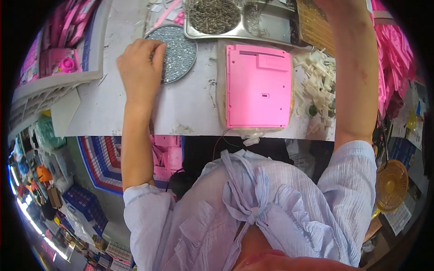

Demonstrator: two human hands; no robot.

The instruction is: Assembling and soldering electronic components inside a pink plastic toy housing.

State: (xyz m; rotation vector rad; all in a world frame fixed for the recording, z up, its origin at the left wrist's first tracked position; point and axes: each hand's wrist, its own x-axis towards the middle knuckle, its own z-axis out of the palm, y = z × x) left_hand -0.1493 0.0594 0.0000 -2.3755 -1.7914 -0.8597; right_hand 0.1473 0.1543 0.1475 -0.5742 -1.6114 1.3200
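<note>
Pink is the colour in the middle here: the casing lies flat on the table, near its front edge, atop clear plastic. Over to the left hand, fingers bent, right at the edge of the round dish of silvery pins! Its fingertips are hidden, so whether it grips anything, I cannot tell. The right forearm stretches far forward, past the white parts heaped beside the casing; its hand is beyond the top edge, state unseen. Behind the casing sits a metal tray, loaded with screws.
</note>
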